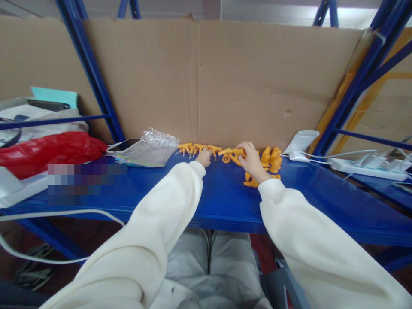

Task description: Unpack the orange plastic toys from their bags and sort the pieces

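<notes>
Both my arms, in cream sleeves, reach forward over a blue shelf (225, 201). My left hand (204, 157) is curled, fingers closed, resting at a row of orange plastic hooks with screws (196, 149) lined up along the cardboard back wall. My right hand (251, 162) pinches an orange hook (232, 152) at the end of that row. A heap of more orange hooks (272, 159) lies just right of my right hand, and a few more (251, 183) sit under its wrist.
A clear plastic bag (151, 148) and a phone (124, 145) lie left of the hooks. Red bag (48, 152) at far left. White pouch (301, 141), cables and a power strip (367, 168) at right. Cardboard (225, 81) backs the shelf; blue uprights (93, 73) flank it.
</notes>
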A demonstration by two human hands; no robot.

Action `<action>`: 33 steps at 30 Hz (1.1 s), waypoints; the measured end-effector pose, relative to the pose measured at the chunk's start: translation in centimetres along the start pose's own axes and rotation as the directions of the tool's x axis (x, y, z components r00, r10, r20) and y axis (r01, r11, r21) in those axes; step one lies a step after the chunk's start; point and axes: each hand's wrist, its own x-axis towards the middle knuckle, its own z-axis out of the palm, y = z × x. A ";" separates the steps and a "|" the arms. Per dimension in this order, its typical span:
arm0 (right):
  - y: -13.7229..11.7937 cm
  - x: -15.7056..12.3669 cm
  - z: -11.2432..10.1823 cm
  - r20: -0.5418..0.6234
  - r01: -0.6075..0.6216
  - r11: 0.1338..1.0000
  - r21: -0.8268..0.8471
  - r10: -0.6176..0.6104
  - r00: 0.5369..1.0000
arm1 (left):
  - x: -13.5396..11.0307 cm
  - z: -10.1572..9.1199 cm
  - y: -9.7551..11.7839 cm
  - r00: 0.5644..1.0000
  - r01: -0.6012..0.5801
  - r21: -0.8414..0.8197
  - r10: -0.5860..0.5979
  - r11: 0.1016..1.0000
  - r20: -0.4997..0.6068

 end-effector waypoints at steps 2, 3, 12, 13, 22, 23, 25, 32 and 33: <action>-0.1 0.0 0.0 0.022 0.015 1.000 0.004 -0.016 1.000 | -0.1 -0.2 0.2 1.000 0.006 -0.012 -0.007 1.000 -0.030; -0.2 0.0 0.0 0.034 0.024 1.000 0.006 -0.025 0.999 | -0.2 -0.4 0.3 0.999 0.005 -0.019 -0.006 1.000 -0.053; -1.0 0.0 -0.5 0.018 0.076 0.995 0.061 -0.077 0.997 | -2.3 -2.0 2.4 0.963 -0.249 -0.350 0.191 0.903 -0.190; -1.1 -0.1 -0.5 0.011 0.091 0.992 0.084 -0.092 0.996 | -2.8 -2.2 2.5 0.967 -0.239 -0.399 0.180 0.885 -0.180; -1.1 -0.3 0.2 0.057 0.120 0.976 0.182 -0.133 0.990 | -4.9 -3.8 2.4 0.985 -0.107 -0.478 0.027 0.872 -0.171; -1.1 -0.3 0.3 0.044 0.101 0.978 0.182 -0.111 0.993 | -5.0 -3.9 2.5 0.983 -0.103 -0.472 0.019 0.876 -0.180; -1.1 -0.3 0.2 0.003 0.063 0.979 0.195 -0.065 0.998 | -5.0 -3.9 2.6 0.981 -0.097 -0.463 0.007 0.881 -0.193; -0.5 -0.4 0.7 0.090 -0.240 0.920 0.310 0.223 0.971 | -5.0 -4.0 2.5 0.969 -0.093 -0.380 -0.004 0.920 -0.247; -0.2 -0.4 0.9 0.124 -0.281 0.902 0.327 0.254 0.959 | -5.0 -4.0 2.5 0.967 -0.098 -0.360 0.003 0.928 -0.255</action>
